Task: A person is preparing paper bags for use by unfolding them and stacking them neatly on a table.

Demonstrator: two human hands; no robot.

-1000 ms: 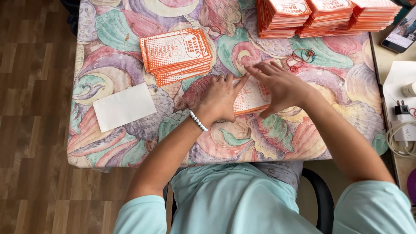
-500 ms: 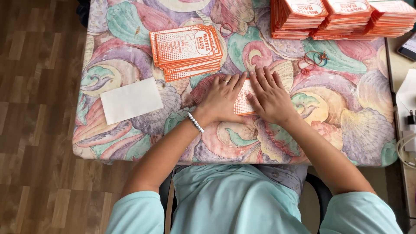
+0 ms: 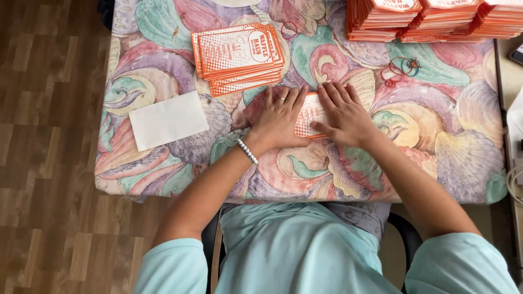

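An orange and white paper card [image 3: 309, 113] lies flat on the patterned tablecloth [image 3: 436, 136], mostly covered by both my hands. My left hand [image 3: 279, 117], with a ring and a white bead bracelet, lies palm down on the card's left part, fingers spread. My right hand [image 3: 342, 114] presses flat on its right part. Neither hand grips it. A fanned stack of the same orange cards [image 3: 238, 57] lies just beyond my left hand.
Tall piles of orange cards [image 3: 430, 19] line the table's far right edge. Loose rubber bands [image 3: 399, 68] lie below them. A white envelope [image 3: 168, 120] sits at the left. Wood floor lies left of the table; a side surface with cables is at right.
Both hands have flattened and settled side by side on the card, the right hand lowering from a raised, angled pose. The camera view has shifted slightly.
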